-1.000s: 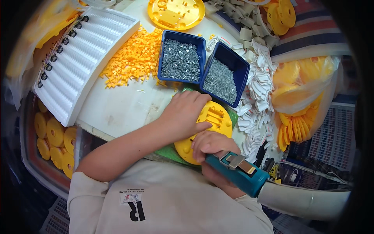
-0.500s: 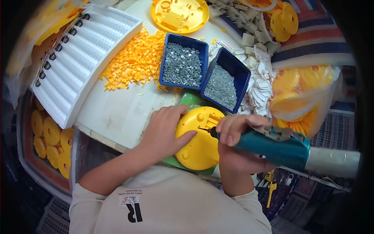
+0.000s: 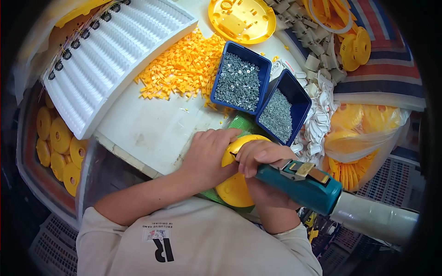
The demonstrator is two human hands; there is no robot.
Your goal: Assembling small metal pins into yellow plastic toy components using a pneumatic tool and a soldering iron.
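A round yellow plastic shell (image 3: 234,191) lies on a green mat (image 3: 243,123) at the table's near edge, partly covered by my hands. My left hand (image 3: 207,154) grips its left side, the fingers over the far rim and the thumb close to the driver's tip. Wrapped round a teal power screwdriver (image 3: 301,184) is my right hand (image 3: 264,161). The driver slants across the shell, its dark bit pointing left beside my left fingers. Whether the bit touches the shell or a screw is hidden by my fingers.
Beyond the shell stand two blue bins, one of washer-like metal bits (image 3: 237,80), one of screws (image 3: 276,115). Small yellow pieces (image 3: 182,64), a white foam tray (image 3: 119,60) and a yellow shell (image 3: 241,20) lie farther off. White parts (image 3: 317,119) and bagged yellow parts (image 3: 359,124) sit right.
The view has shifted, so the table things sit farther right. My left thumb has closed in on the bit, and the screwdriver's rear end has swung down toward me.
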